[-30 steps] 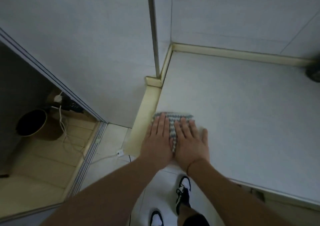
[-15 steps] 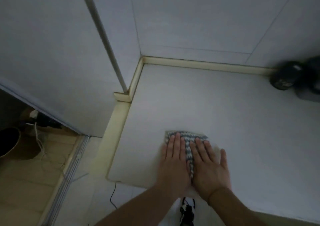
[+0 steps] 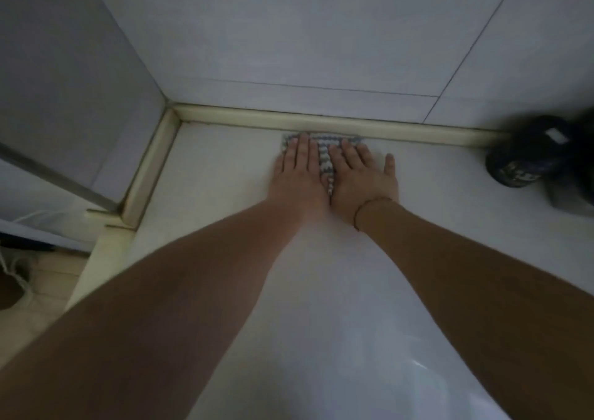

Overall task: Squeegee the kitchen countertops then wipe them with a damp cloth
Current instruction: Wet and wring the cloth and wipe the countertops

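A grey-and-white patterned cloth (image 3: 325, 159) lies flat on the white countertop (image 3: 218, 178), its far edge against the cream strip (image 3: 418, 130) at the foot of the tiled back wall. My left hand (image 3: 297, 175) and my right hand (image 3: 361, 178) lie side by side on top of it, palms down and fingers straight, pressing it onto the surface. The hands cover most of the cloth; only its far edge and a band between them show. No squeegee is in view.
A dark round jar (image 3: 527, 159) and another dark object stand at the right against the back wall. A cream strip (image 3: 151, 168) runs along the counter's left side by the side wall. Floor and a white cord (image 3: 16, 275) show at the lower left.
Both hands have pushed the cloth away from the counter's front edge, across the surface, up to the back wall strip. The view has shifted forward and right.
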Motion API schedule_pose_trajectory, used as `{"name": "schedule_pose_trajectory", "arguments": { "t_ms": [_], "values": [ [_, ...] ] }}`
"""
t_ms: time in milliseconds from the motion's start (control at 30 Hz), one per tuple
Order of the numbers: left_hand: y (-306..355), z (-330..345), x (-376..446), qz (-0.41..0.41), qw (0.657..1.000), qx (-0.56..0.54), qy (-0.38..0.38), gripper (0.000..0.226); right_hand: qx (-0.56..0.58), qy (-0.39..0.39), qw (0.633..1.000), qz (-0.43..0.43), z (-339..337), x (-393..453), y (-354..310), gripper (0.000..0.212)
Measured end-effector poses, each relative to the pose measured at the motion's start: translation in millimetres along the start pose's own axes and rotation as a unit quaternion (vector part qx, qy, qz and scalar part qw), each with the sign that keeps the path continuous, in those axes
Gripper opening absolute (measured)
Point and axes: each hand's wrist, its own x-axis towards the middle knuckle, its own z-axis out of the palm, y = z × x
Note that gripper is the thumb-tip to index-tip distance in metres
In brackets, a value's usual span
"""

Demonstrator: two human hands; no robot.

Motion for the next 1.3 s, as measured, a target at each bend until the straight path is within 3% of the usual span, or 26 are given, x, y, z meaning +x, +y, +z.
{"name": "schedule_pose_trajectory", "arguments": {
  "t_ms": [300, 700, 833, 1000, 1200, 1300],
  "values": [
    [2.4, 9.3, -27.2, -0.004, 1.000, -0.017, 0.009, 0.063, 0.025, 0.008, 1.000, -0.007, 7.2, -26.1, -2.1, 0.063],
    [22.5, 68.8, -304.5, 0.033, 0.999, 0.005, 0.017, 0.068, 0.026, -0.053, 0.998, -0.021, 72.6, -298.6, -52.7, 0.063],
    [34.3, 86.0, -358.3, 0.038, 0.997, -0.034, 0.060, 0.067, 0.034, -0.064, 0.997, -0.024, 86.7, -354.2, -52.0, 0.062],
    [59.9, 86.2, -360.0, 0.016, 0.998, -0.051, 0.041, 0.066, 0.011, -0.074, 0.996, -0.046, 87.6, -356.9, -28.2, 0.062],
    [128.0, 81.7, -292.5, 0.082, 0.995, -0.043, 0.035, 0.069, 0.004, -0.065, 0.998, 0.001, 75.3, -322.5, 54.1, 0.081],
    [143.5, 68.1, -217.6, 0.068, 0.997, -0.011, 0.020, 0.070, 0.018, -0.046, 0.999, 0.018, 59.1, -255.0, 84.9, 0.064]
  ]
}}
